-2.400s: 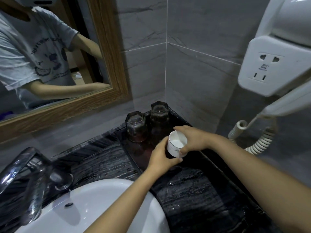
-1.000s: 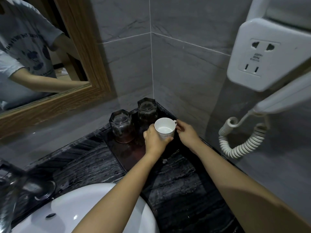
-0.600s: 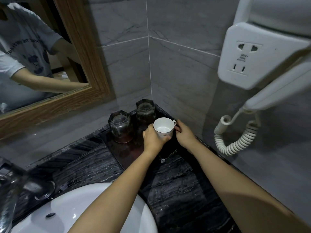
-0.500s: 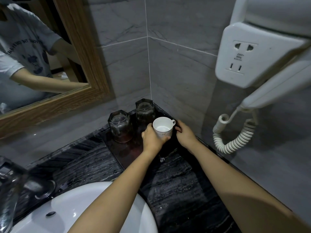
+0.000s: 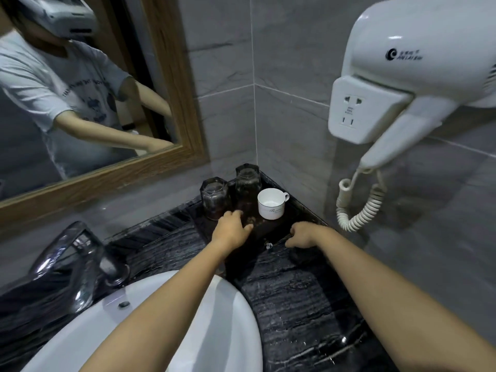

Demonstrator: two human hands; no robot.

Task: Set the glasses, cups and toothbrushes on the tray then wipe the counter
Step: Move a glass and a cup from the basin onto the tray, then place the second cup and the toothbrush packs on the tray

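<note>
Left hand (image 5: 233, 230): loosely spread, nothing held, fingers resting on the tray (image 5: 271, 226) near its front-left edge, just beside the nearer glass (image 5: 214, 197). Right hand (image 5: 302, 237): curled narrow, nothing seen held, at the tray's front-right edge; contact cannot be told. White cup (image 5: 271, 203) is seen upright on the tray, apart from both hands, beside the second glass (image 5: 247, 183) in the wall corner. Walls close behind and right; bare counter (image 5: 295, 296) lies open between tray and sink (image 5: 214, 331).

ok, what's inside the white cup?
The white cup stands upright on the tray; its inside looks bare white. Clear liquid can't be ruled out.
</note>
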